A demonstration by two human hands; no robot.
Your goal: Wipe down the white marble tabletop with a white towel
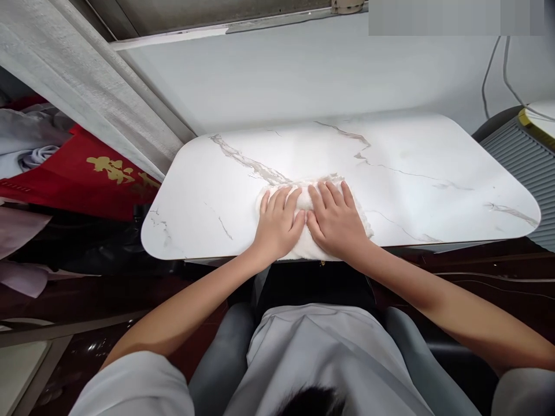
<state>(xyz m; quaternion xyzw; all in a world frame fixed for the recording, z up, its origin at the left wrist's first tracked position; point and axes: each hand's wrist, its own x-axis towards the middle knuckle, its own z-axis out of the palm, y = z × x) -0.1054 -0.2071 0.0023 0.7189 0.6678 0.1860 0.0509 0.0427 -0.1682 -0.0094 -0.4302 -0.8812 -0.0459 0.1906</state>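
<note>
A white fluffy towel (306,197) lies bunched at the near edge of a white marble-patterned table (411,173). My left hand (277,222) rests flat on the towel's left part, fingers stretched forward. Beside it, thumbs nearly touching, my right hand (336,219) presses flat on the towel's right part with fingers spread. Most of the towel is hidden under both palms.
A grey curtain (87,86) hangs at the left, with red cloth bearing gold lettering (87,173) below it. A grey ribbed appliance (524,167) stands at the right edge, cables (489,69) running up the wall behind. I sit on a grey chair (225,352).
</note>
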